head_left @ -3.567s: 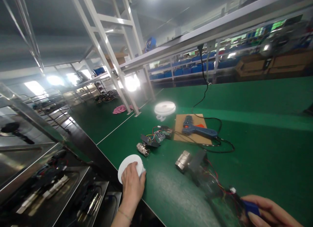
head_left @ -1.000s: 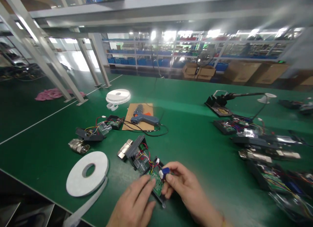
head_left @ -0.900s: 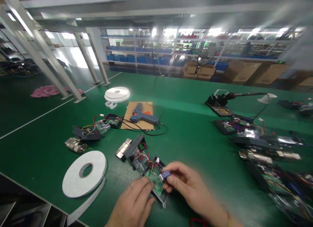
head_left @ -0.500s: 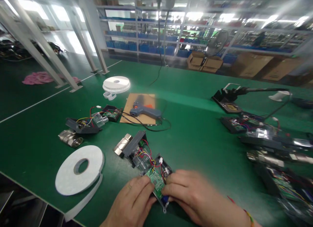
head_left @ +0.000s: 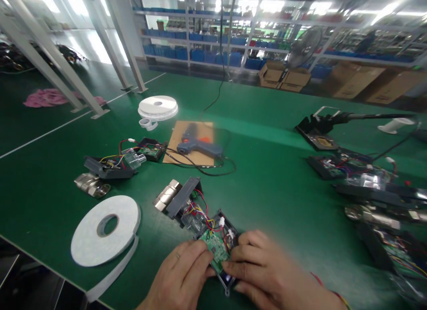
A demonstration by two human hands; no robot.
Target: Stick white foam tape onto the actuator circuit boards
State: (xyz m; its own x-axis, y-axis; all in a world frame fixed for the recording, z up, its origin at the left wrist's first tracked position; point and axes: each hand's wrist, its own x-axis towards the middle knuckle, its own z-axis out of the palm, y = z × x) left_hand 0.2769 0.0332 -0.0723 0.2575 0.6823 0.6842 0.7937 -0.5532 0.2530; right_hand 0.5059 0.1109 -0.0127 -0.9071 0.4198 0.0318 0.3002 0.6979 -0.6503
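While the left hand (head_left: pixel 183 270) and right hand (head_left: pixel 265 265) grasped the black plastic housing (head_left: pixel 230 222) right of the round white tape roll (head_left: pixel 88 239), uneven pressing could have strained its thin multicoloured wires (head_left: pixel 211 222).

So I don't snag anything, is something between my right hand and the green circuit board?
Nothing visible is. Your right hand is right at the near end of the green circuit board; the white tape roll lies apart, to the left.

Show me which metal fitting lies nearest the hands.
The middle fitting, beside the grey case ahead of the left hand; other fittings lie farther off, left and right.
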